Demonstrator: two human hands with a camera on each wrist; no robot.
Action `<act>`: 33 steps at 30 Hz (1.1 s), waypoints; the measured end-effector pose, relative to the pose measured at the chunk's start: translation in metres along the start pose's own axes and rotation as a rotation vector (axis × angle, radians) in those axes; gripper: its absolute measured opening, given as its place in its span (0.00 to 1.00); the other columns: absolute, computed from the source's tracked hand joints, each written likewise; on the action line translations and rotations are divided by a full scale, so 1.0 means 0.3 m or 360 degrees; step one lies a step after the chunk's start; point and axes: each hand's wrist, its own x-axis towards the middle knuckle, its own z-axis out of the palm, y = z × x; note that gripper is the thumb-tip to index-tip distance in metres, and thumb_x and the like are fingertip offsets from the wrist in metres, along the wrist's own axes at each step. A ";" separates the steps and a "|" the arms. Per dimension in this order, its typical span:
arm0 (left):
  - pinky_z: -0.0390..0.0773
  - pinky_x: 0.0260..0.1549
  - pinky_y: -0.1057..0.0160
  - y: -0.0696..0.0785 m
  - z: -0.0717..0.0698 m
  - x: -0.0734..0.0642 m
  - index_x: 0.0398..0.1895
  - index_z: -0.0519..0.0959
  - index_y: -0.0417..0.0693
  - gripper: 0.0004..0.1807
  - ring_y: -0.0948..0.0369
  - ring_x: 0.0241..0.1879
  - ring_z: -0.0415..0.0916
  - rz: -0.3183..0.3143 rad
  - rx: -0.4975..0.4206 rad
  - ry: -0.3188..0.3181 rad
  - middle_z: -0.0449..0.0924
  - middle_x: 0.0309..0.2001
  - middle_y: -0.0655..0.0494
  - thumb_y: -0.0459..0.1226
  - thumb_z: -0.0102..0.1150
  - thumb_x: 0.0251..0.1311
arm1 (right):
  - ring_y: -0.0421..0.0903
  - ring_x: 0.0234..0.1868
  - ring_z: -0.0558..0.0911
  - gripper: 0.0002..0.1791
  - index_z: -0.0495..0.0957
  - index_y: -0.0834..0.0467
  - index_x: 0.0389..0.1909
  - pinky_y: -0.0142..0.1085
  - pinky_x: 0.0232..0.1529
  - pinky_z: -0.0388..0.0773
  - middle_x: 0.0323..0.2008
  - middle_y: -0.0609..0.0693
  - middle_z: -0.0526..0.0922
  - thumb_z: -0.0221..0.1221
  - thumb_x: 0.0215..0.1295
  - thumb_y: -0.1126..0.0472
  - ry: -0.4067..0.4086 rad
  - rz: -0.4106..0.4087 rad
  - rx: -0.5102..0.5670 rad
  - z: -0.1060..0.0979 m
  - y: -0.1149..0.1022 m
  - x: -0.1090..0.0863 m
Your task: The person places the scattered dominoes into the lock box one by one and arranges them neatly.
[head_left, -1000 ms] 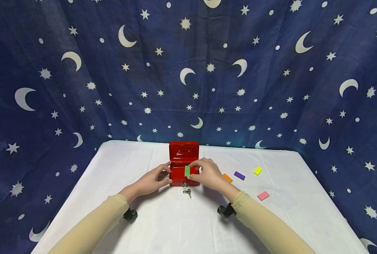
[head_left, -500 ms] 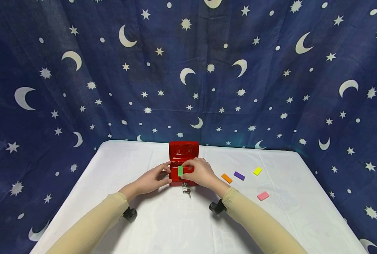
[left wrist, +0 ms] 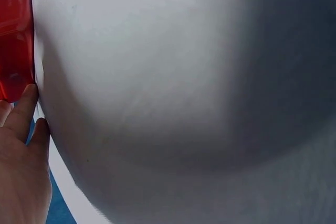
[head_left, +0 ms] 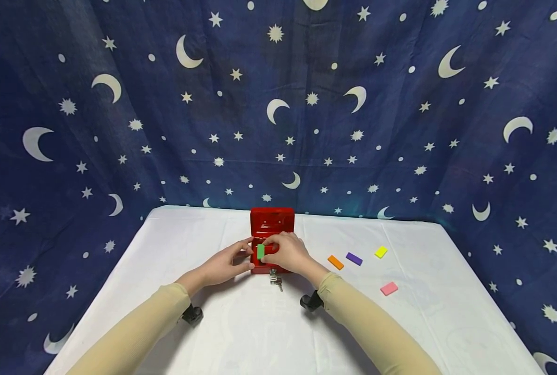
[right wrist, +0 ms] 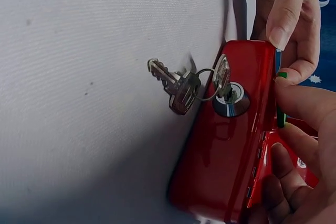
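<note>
A red metal cash box (head_left: 260,270) stands with its lid (head_left: 272,219) raised at the back. My right hand (head_left: 290,253) pinches a green rectangular block (head_left: 261,251) between thumb and fingertips, on edge over the box's left part. In the right wrist view the block (right wrist: 282,100) shows only as a thin green strip behind the box's front rim. My left hand (head_left: 224,264) rests at the box's left side, fingers and thumb spread along it. Keys (right wrist: 182,94) on a ring hang from the lock (right wrist: 231,99) at the front.
Right of the box lie an orange block (head_left: 336,262), a purple block (head_left: 354,259), a yellow block (head_left: 380,252) and a pink block (head_left: 389,288). A white cloth covers the table (head_left: 260,333). Behind it hangs a blue curtain (head_left: 241,156) with moons and stars.
My right hand has moved left with the green block, from the box's middle to its left part, uncovering the orange block. The left hand has stayed at the box.
</note>
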 end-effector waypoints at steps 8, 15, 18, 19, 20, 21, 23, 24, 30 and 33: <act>0.59 0.71 0.39 0.010 0.000 0.021 0.53 0.73 0.59 0.17 0.56 0.72 0.66 0.0022 0.0018 0.0011 0.54 0.80 0.65 0.52 0.64 0.68 | 0.47 0.47 0.74 0.21 0.86 0.48 0.50 0.47 0.51 0.73 0.43 0.45 0.82 0.74 0.56 0.46 0.0007 0.0004 -0.0071 -0.002 0.005 0.017; 0.58 0.71 0.40 -0.001 0.004 0.002 0.51 0.72 0.62 0.16 0.59 0.71 0.67 -0.0022 0.0006 0.0004 0.54 0.79 0.68 0.52 0.65 0.67 | 0.47 0.48 0.75 0.21 0.87 0.46 0.50 0.46 0.54 0.73 0.42 0.44 0.82 0.74 0.56 0.46 -0.0006 -0.0035 -0.0145 0.028 -0.003 0.022; 0.58 0.71 0.39 -0.006 0.006 -0.003 0.50 0.73 0.61 0.16 0.58 0.71 0.67 -0.0011 -0.0005 0.0013 0.54 0.79 0.66 0.52 0.65 0.67 | 0.47 0.49 0.76 0.21 0.87 0.46 0.50 0.46 0.55 0.73 0.44 0.44 0.83 0.75 0.55 0.46 -0.0022 -0.0041 -0.0188 0.040 -0.009 0.028; 0.57 0.71 0.39 -0.007 0.005 -0.004 0.50 0.73 0.61 0.16 0.58 0.71 0.67 -0.0008 -0.0005 0.0018 0.54 0.79 0.66 0.52 0.65 0.67 | 0.47 0.49 0.76 0.22 0.87 0.46 0.50 0.46 0.55 0.73 0.44 0.44 0.83 0.75 0.55 0.46 -0.0025 -0.0044 -0.0197 0.042 -0.011 0.030; 0.57 0.71 0.39 -0.007 0.006 -0.004 0.50 0.73 0.61 0.16 0.58 0.72 0.66 -0.0007 -0.0007 0.0020 0.54 0.79 0.66 0.52 0.65 0.67 | 0.48 0.50 0.76 0.22 0.87 0.46 0.51 0.47 0.55 0.73 0.44 0.44 0.84 0.75 0.55 0.46 -0.0029 -0.0046 -0.0205 0.044 -0.013 0.033; 0.57 0.71 0.39 -0.007 0.006 -0.003 0.50 0.73 0.62 0.15 0.58 0.72 0.66 -0.0006 -0.0001 0.0023 0.54 0.79 0.65 0.52 0.65 0.67 | 0.48 0.50 0.76 0.22 0.87 0.46 0.51 0.47 0.55 0.73 0.44 0.44 0.84 0.75 0.55 0.46 -0.0033 -0.0047 -0.0220 0.046 -0.015 0.035; 0.58 0.71 0.39 -0.006 0.007 0.000 0.49 0.73 0.62 0.15 0.57 0.72 0.66 -0.0006 0.0000 0.0019 0.54 0.79 0.65 0.52 0.65 0.67 | 0.47 0.50 0.76 0.22 0.87 0.46 0.51 0.47 0.55 0.73 0.45 0.44 0.84 0.75 0.55 0.46 -0.0042 -0.0052 -0.0259 0.049 -0.018 0.039; 0.58 0.71 0.39 -0.005 0.007 0.002 0.49 0.73 0.62 0.15 0.57 0.72 0.66 -0.0007 -0.0002 0.0016 0.54 0.79 0.65 0.52 0.65 0.67 | 0.47 0.50 0.76 0.22 0.87 0.46 0.51 0.47 0.55 0.73 0.45 0.43 0.85 0.75 0.55 0.46 -0.0046 -0.0055 -0.0283 0.050 -0.018 0.041; 0.58 0.71 0.40 -0.011 0.008 -0.003 0.49 0.73 0.60 0.16 0.57 0.72 0.66 0.0001 -0.0014 0.0013 0.55 0.80 0.63 0.53 0.65 0.67 | 0.45 0.45 0.75 0.20 0.88 0.47 0.49 0.44 0.51 0.73 0.43 0.42 0.85 0.74 0.55 0.48 -0.0071 -0.0062 -0.0356 0.073 -0.025 0.050; 0.57 0.72 0.40 -0.012 0.006 0.000 0.49 0.73 0.59 0.17 0.57 0.72 0.66 0.0001 -0.0016 0.0015 0.54 0.80 0.64 0.53 0.65 0.66 | 0.46 0.46 0.75 0.21 0.88 0.47 0.49 0.46 0.51 0.73 0.43 0.42 0.86 0.75 0.54 0.48 -0.0081 -0.0051 -0.0371 0.074 -0.027 0.056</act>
